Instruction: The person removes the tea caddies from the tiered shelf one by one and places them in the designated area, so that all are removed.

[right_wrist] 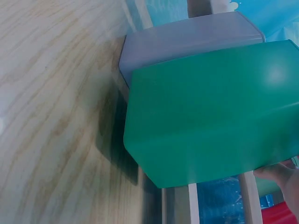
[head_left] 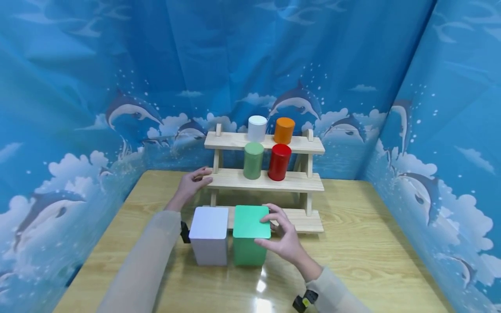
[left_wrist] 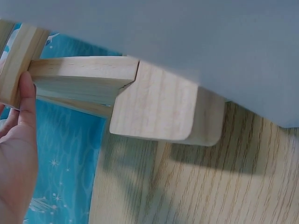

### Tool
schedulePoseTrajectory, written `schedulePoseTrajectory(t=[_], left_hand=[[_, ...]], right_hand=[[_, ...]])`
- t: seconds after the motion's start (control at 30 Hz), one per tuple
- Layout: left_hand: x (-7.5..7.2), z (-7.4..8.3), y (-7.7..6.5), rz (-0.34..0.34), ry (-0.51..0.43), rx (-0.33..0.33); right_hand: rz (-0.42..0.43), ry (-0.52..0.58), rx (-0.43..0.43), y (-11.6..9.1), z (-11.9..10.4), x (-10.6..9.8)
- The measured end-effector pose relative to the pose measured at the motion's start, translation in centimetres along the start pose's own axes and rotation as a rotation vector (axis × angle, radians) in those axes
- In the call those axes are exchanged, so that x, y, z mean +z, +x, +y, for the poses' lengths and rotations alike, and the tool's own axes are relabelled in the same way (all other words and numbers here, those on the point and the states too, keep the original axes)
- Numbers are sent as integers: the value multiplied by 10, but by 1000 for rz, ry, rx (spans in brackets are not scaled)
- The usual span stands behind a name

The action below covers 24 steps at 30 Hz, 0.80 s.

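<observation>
A wooden three-tier display rack (head_left: 301,184) stands at the back of the table. My left hand (head_left: 190,184) grips the left end of its middle shelf; in the left wrist view the thumb (left_wrist: 27,86) lies against the board edge. Before the rack, my right hand (head_left: 288,239) holds a green rectangular block (head_left: 250,252) near its top right, thumb on the front side and fingers round the back. A pale lavender block (head_left: 211,254) of like size stands upright just left of it. The right wrist view shows a dark shadow beside the green block's lower end.
On the rack's top shelf stand a white cylinder (head_left: 257,128) and an orange cylinder (head_left: 284,130). The middle shelf carries a green cylinder (head_left: 253,161) and a red cylinder (head_left: 279,162). Blue dolphin-print curtains (head_left: 235,56) enclose the wooden table (head_left: 364,256) at the back and sides.
</observation>
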<state>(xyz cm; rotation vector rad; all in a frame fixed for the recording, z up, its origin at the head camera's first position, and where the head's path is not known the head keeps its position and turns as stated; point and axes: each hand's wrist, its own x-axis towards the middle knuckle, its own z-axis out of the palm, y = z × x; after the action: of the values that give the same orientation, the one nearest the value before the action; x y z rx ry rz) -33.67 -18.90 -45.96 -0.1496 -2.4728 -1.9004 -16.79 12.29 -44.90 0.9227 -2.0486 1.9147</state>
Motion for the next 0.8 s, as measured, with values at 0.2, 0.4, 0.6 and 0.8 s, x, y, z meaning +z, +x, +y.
schedulePoseTrajectory(t=[0.2,0.4,0.6,0.8], left_hand=[[1,-5,-1,5,-20,-16],[2,-5,1,15,-35,-11],[3,-3,1,23,-30,-4],[3,-2,0,22,-25,11]], right_hand=[[3,-27,13,-1,-10,5],[-7,-43,41,1,-18,9],[-11,-36,44,1,-15,11],[-13,-22,57,1,-11,13]])
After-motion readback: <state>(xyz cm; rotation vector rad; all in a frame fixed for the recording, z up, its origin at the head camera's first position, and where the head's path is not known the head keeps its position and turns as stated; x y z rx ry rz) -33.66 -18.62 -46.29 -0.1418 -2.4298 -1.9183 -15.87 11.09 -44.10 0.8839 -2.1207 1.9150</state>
